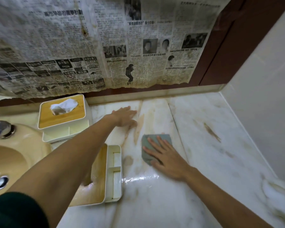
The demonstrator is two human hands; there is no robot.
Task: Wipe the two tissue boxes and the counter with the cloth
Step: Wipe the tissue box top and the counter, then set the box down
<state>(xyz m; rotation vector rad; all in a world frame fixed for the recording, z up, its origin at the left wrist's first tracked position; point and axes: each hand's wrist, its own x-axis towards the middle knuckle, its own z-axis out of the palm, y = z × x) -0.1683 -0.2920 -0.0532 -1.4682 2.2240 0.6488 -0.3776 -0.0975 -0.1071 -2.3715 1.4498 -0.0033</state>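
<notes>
**Old newsprint over a dark red wall**

Yellowed, stained newspaper sheets cover most of the dark red back wall, their torn lower edge hanging just above a pale upstand. A plain off-white side wall meets it at the right corner. The marble counter shows brown stains and a wet sheen. A cream basin with a chrome fitting sits at left.

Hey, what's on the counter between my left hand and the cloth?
Only bare marble counter with a brownish streak, seen in the head view; the left hand and the cloth under the right hand lie apart.
</notes>
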